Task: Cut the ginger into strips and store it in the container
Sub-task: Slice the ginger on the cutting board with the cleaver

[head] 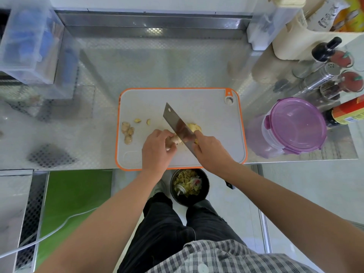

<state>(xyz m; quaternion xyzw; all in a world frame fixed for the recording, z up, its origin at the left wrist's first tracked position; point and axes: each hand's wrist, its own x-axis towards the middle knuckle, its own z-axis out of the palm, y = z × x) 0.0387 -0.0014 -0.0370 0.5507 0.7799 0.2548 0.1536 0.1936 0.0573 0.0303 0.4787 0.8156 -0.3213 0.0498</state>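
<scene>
My left hand [157,146] curled its fingers round the ginger [175,139] near the middle of the cutting board [197,99], pinning it down. My right hand [208,152] gripped the handle of the cleaver [179,127], whose blade lay across the ginger with its tip toward eleven o'clock. Spare ginger knobs [127,133] lay at the board's nine o'clock edge. The purple-lidded container [295,125] stood closed on the tabletop [177,66] at three o'clock, just beside the board.
</scene>
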